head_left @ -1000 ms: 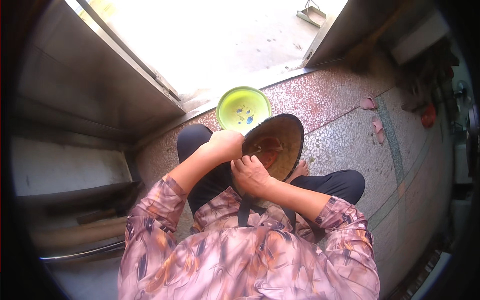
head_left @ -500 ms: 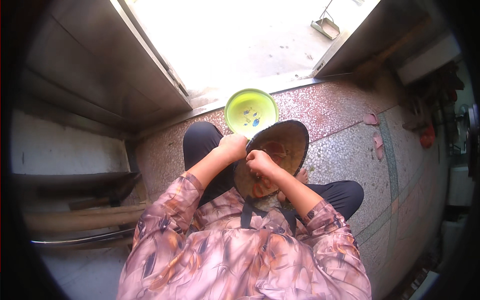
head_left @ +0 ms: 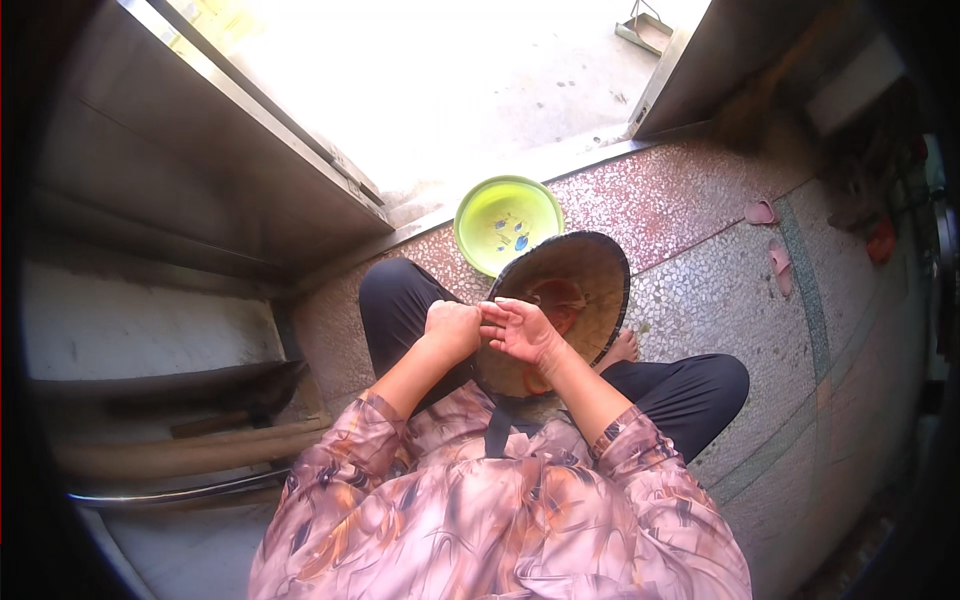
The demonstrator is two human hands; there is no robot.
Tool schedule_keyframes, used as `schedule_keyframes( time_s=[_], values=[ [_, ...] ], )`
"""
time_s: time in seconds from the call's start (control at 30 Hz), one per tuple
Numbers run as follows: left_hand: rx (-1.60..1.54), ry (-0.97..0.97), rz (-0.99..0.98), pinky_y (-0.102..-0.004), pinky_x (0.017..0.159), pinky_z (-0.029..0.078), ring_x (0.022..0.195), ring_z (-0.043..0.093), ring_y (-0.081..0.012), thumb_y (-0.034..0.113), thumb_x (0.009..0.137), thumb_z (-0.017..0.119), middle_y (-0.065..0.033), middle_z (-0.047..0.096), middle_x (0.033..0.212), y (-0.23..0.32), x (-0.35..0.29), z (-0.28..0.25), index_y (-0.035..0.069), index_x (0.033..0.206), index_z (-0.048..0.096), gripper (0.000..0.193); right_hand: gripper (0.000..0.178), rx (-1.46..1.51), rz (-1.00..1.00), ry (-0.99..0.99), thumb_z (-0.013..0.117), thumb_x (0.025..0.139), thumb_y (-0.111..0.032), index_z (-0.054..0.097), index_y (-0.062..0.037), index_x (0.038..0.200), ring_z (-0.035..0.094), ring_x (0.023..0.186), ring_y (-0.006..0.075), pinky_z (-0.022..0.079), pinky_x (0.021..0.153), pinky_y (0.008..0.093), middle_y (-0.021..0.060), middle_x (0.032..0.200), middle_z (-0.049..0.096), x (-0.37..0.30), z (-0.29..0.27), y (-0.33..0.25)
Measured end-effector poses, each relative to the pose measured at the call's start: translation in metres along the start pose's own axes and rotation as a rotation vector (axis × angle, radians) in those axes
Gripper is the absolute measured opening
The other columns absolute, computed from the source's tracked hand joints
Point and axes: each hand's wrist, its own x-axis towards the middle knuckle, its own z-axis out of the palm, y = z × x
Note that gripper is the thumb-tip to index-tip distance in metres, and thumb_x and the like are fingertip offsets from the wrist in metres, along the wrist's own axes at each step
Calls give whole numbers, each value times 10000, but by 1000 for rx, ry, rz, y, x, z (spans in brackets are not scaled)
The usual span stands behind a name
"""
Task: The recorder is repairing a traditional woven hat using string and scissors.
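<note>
A conical hat (head_left: 598,285) with a brown inside and a dark bound rim rests tilted between my knees, its hollow turned up toward me. A reddish ring-shaped piece sits inside its crown. My left hand (head_left: 453,330) is closed in a fist at the left edge of the hat; whatever its fingers hold is hidden. Right beside it, my right hand (head_left: 520,330) lies palm up over the hat with its fingers stretched out, the tips touching the left hand. Dark straps hang below the hat against my lap.
Just beyond the hat, a green basin (head_left: 480,225) with blue marks on its bottom stands on the speckled floor (head_left: 700,270). Pink slippers (head_left: 779,268) lie to the right. A dustpan (head_left: 645,33) is outside the bright doorway. Metal door panels flank the opening, and long wooden pieces (head_left: 200,450) are at left.
My right hand has opened from a pinch and turned palm up. My left hand has moved slightly left and toward me. The whole view has shifted a little.
</note>
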Motion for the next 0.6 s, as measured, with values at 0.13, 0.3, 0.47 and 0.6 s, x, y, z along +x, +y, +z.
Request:
schedule_keyframes(
  time_s=[0.13,0.3,0.47,0.6],
  values=[
    [-147,137,-140,-389,705,507,808,648,-284,180,737,625,-117,640,862,1,0,3,88,842,645,141,442,-107,-28,114,516,857,-386,569,-75,1167,562,969,183,405,763,317,10,1116,611,3,11,6],
    [-339,279,-303,-410,762,498,870,616,-329,150,784,580,-151,609,933,-4,9,5,52,818,635,117,535,-129,-27,125,515,846,-492,541,-97,1206,542,961,156,384,769,301,-11,1144,579,-4,19,5],
    [-341,109,-306,-407,791,489,897,612,-330,178,775,596,-162,623,921,-10,27,10,51,822,660,150,550,-127,-48,33,514,848,-500,515,-111,1237,529,999,151,395,782,313,-25,1175,553,-4,14,4],
    [-382,72,-313,-425,796,496,897,623,-339,160,767,564,-196,638,940,-7,29,9,42,845,679,182,540,-106,-64,-2,513,854,-481,495,-126,1260,511,1050,147,403,791,325,-36,1226,524,-4,10,4]
  ],
)
